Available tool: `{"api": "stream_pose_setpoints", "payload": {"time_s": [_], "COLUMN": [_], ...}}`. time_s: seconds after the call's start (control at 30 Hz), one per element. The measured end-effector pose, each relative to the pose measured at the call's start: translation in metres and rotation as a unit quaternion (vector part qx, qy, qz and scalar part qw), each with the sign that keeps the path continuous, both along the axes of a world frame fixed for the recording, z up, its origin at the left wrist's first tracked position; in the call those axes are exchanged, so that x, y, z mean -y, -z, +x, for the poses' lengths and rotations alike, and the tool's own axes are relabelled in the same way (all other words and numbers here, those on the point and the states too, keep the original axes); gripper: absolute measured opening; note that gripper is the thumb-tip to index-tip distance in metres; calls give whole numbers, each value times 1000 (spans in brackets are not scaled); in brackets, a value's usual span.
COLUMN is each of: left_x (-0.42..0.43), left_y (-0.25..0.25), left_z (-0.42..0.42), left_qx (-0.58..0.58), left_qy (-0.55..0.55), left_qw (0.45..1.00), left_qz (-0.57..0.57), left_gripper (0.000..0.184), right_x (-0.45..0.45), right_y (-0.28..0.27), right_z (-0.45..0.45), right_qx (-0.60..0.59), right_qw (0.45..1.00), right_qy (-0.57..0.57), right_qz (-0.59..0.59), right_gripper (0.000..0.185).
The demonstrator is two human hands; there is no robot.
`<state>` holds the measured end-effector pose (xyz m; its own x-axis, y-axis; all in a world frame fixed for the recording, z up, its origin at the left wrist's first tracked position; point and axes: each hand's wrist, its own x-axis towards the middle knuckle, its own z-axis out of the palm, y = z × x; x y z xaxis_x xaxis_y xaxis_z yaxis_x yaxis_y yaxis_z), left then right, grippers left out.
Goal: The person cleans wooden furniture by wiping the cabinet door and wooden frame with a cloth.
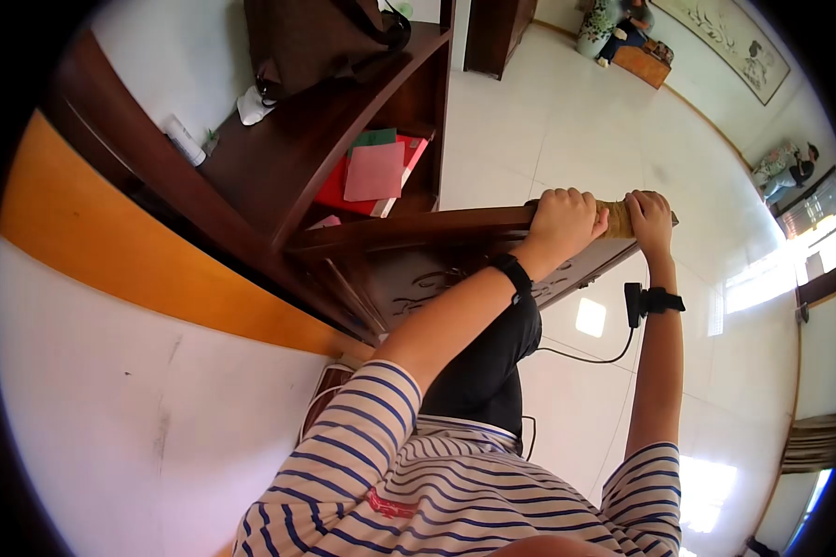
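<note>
A dark wooden panel (418, 227) with carved dark curls on its face juts out from the shelving in front of me. Over its far end lies a yellowish-brown strip (615, 220) that looks like cloth. My left hand (567, 221) is closed over the panel's top edge at the near end of this strip, thumb towards the right. At the outer end my right hand (651, 221) is bent over the strip, its fingers curled. Both palms are hidden, as is whatever lies beneath them. Each wrist wears a black band, and a cable hangs from the right one.
Left of the panel, dark wooden shelving (279, 158) holds a brown bag (320, 42), a white bottle (185, 141) and red and pink folders (374, 172). A white wall with an orange wooden band (158, 237) is close on my left. Two people are far off on the right.
</note>
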<state>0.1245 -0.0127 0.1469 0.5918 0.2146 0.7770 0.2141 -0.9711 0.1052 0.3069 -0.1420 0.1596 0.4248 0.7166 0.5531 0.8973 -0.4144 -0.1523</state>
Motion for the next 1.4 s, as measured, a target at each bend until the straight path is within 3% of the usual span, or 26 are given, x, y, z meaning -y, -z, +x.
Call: {"api": "stream_pose_setpoints", "payload": {"time_s": [0.2, 0.3, 0.43, 0.5, 0.53, 0.57, 0.63, 0.7, 0.77, 0.83, 0.93, 0.97, 1.03, 1.07, 1.17, 1.23, 1.27, 1.4], "left_x": [-6, -6, -8, -10, -14, -21, -33, -47, -63, -81, -105, -110, -119, -119, -122, -122, -126, -152], "left_y": [8, 13, 18, 21, 17, 12, 8, 1, -6, -35, -79, -85, -80, -71, -46, -43, -39, -33], "left_z": [-18, -15, -14, -19, -34, -48, -79, -110, -139, -177, -234, -248, -261, -258, -249, -243, -242, -227], "left_qx": [46, 63, 75, 123, 91, 92, 70, 30, 83, 49, 69, 68, 1, 1, -60, -78, -76, -89], "left_qy": [61, 101, 101, 130, 150, 142, 203, 199, 113, -6, -259, -339, -385, -381, -434, -468, -483, -470], "left_qw": [991, 992, 992, 984, 984, 986, 977, 979, 990, 997, 963, 938, 923, 924, 895, 880, 872, 878], "left_qz": [109, 51, 8, 13, 9, 9, 9, -26, -29, -67, -26, -6, -11, -9, -86, -28, 18, 7], "left_gripper": [25, 21, 15, 12, 14, 14, 17, 17, 14, 15, 24, 27, 30, 30, 39, 47, 51, 52], "right_x": [1, 4, -4, -8, -15, -23, -47, -77, -120, -166, -234, -258, -300, -309, -329, -340, -358, -374], "right_y": [23, 35, 32, 35, 32, 28, -6, -35, -67, -103, -143, -144, -124, -114, -77, -82, -65, -61], "right_z": [-10, 1, -10, -15, -21, -25, -79, -114, -144, -177, -233, -254, -293, -310, -327, -309, -300, -279], "right_qx": [78, 113, 58, -66, -118, -119, -242, -97, 61, 95, 172, 103, 69, -9, 73, -74, -103, -64], "right_qw": [991, 984, 987, 978, 971, 972, 961, 986, 967, 948, 879, 865, 779, 749, 779, 737, 713, 768], "right_qy": [78, 120, 139, 77, 71, 63, -6, -123, -248, -301, -420, -476, -619, -658, -616, -643, -678, -626], "right_qz": [82, 69, 54, 182, 195, 193, 136, 49, 20, 39, 146, 125, 68, -78, -90, -195, -145, -116], "right_gripper": [30, 30, 31, 32, 31, 31, 32, 21, 11, 11, 15, 14, 25, 35, 41, 43, 40, 38]}}
